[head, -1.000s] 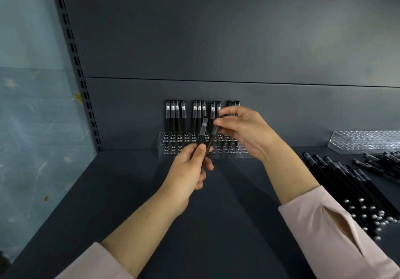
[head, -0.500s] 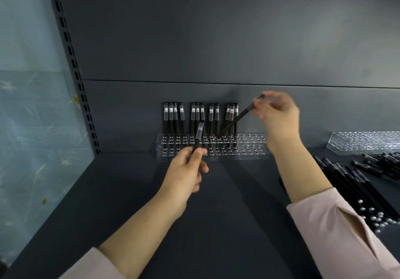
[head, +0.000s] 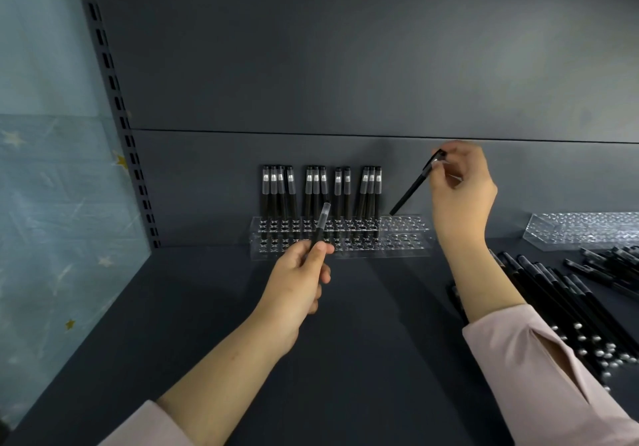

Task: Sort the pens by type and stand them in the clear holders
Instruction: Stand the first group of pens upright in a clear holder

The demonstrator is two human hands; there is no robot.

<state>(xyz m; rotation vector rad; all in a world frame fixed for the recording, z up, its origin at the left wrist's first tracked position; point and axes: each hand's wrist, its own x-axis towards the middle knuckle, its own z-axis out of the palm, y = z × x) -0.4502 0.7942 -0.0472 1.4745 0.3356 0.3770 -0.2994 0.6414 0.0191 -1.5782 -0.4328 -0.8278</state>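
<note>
A clear holder (head: 408, 238) with rows of holes stands against the back wall. Several black pens with frosted caps (head: 318, 189) stand upright in its left and middle holes. My right hand (head: 461, 189) pinches the top of a black pen (head: 413, 186), which slants down to the left, its tip just above the holder's free right-hand holes. My left hand (head: 297, 283) grips another black pen with a frosted cap (head: 320, 226), held upright in front of the holder.
A heap of loose black pens (head: 567, 293) lies on the dark shelf at the right. A second clear holder (head: 584, 231) stands at the back right with no pens in it. A slotted upright (head: 117, 106) and a glass side panel bound the left.
My right hand has carried its pen further right and a little lower, its tip now over the free holes. My left hand stays almost still with its pen.
</note>
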